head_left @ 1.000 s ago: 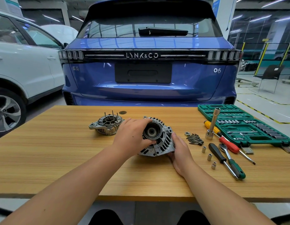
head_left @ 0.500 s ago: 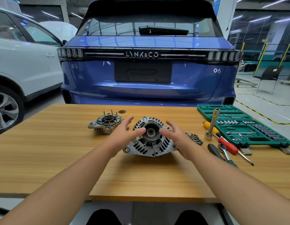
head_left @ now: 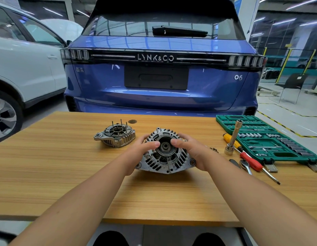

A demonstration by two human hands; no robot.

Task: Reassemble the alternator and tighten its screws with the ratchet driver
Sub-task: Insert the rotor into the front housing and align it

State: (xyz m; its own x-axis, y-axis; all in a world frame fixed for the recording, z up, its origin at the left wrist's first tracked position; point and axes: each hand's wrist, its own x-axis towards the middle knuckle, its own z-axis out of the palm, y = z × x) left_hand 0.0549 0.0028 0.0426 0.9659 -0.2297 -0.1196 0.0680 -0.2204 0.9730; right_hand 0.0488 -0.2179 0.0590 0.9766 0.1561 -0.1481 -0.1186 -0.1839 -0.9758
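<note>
2 hands clasp an alternator body in the middle of a wooden worktop.

The left hand (head_left: 136, 153) and the right hand (head_left: 193, 151) each curl round a side of the alternator body (head_left: 164, 157), thumbs lying on its upper face beside the central hub, fingers wrapped over the finned rim; the body rests on the worktop (head_left: 47, 174), about midway between near and far edges. Toward the right edge lie a ratchet driver (head_left: 245, 166) and a red-handled screwdriver (head_left: 251, 161), with an upright socket extension (head_left: 231, 139) just beyond. Further back and left of the body sits the separate end housing (head_left: 116, 135), its studs pointing up. An open green socket case (head_left: 264, 137) occupies the far right corner. A blue car (head_left: 161, 68) stands behind the far edge.
</note>
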